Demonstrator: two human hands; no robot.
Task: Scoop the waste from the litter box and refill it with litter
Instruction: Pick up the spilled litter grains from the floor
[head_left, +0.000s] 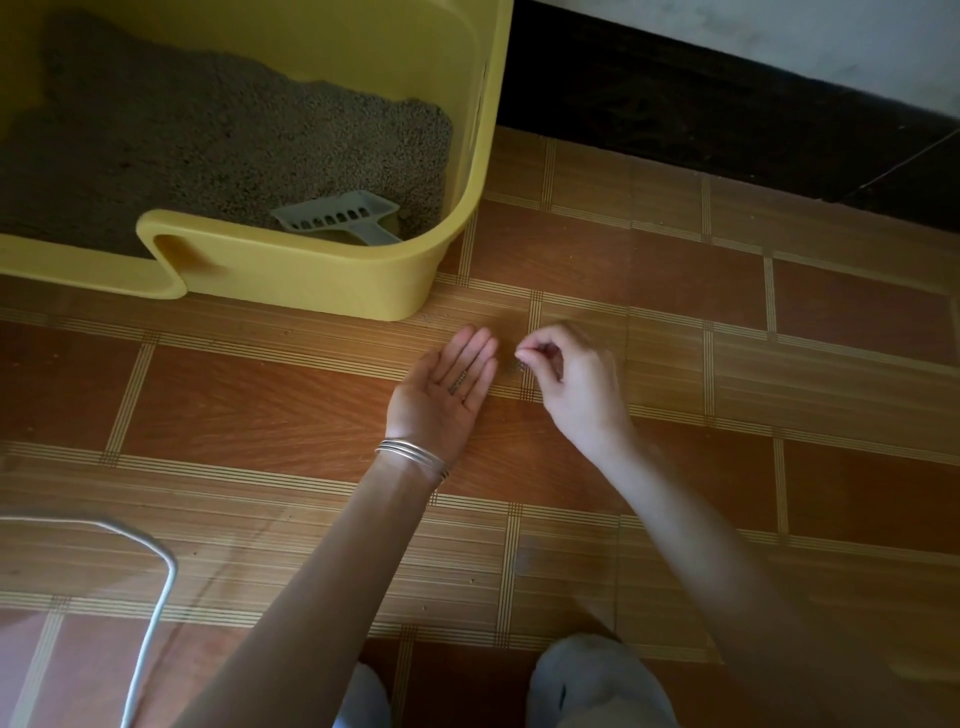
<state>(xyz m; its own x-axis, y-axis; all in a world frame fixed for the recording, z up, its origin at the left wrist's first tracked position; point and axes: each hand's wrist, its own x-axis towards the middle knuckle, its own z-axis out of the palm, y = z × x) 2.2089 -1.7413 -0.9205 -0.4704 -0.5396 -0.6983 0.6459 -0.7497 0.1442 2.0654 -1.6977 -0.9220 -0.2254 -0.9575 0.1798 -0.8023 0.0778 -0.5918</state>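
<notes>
A yellow litter box (322, 273) stands on the floor at the upper left, holding grey-brown litter (208, 140). A pale grey slotted scoop (343, 215) lies inside its near right corner. In front of the box, my left hand (447, 389) rests palm up on the floor, fingers flat, with a few dark litter grains on the palm. My right hand (566, 379) hovers just right of it, thumb and forefinger pinched on some spilled litter grains (521, 361) over the floor.
The floor is brown patterned tile (727, 364). A dark baseboard and wall (727, 104) run along the upper right. A white cord or wire rim (156, 597) curves at the lower left. Pale slippers (597, 680) show at the bottom edge.
</notes>
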